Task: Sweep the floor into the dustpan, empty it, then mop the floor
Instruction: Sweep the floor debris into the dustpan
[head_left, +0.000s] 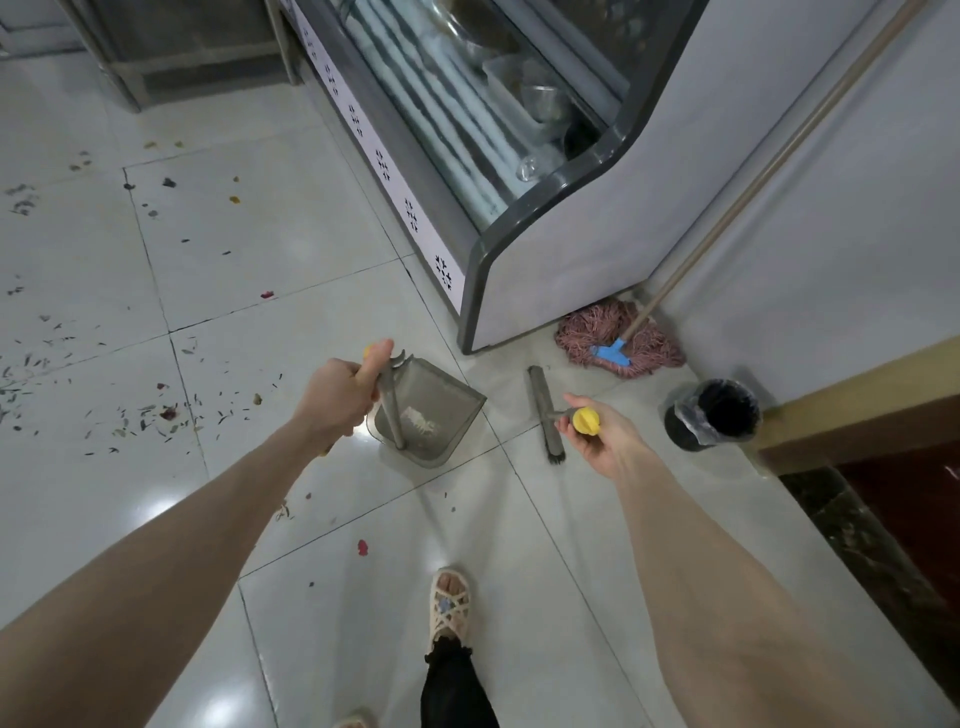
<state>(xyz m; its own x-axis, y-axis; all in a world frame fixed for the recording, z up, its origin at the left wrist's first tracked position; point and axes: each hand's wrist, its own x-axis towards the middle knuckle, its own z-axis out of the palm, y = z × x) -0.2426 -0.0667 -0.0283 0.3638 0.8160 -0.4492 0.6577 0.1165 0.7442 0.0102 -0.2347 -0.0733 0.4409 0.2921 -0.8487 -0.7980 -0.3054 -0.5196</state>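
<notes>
Where the display cabinet (597, 260) ends at its near corner, the grey dustpan (441, 410) sits on the tiled floor (260, 260) just in front of that corner. Its straight wide edge is turned toward the cabinet and its rounded back wall away from it. A pale clump lies inside. Its handle rises steeply from the back wall toward the camera, so its long axis looks much shortened. The left hand (337, 395) grips the top of that handle with the fingers wrapped fully round and the thumb laid up along a yellow end cap.

To the right of the dustpan, a little farther out from the same corner, lies the broom (545, 415). Its narrow grey head runs lengthwise toward and away from the cabinet. Its handle also points up at the camera and ends in a yellow cap. The right hand (605, 441) holds this end lightly, fingertips and thumb curled round it just below the cap, palm half open.

Against the cabinet's foot rests the pink mop (618, 338), its wooden pole leaning up along the wall. A black lined bin (711, 415) stands near it. Leaves and petals (156, 410) are scattered well left of the cabinet. One sandal (449, 608) shows below.
</notes>
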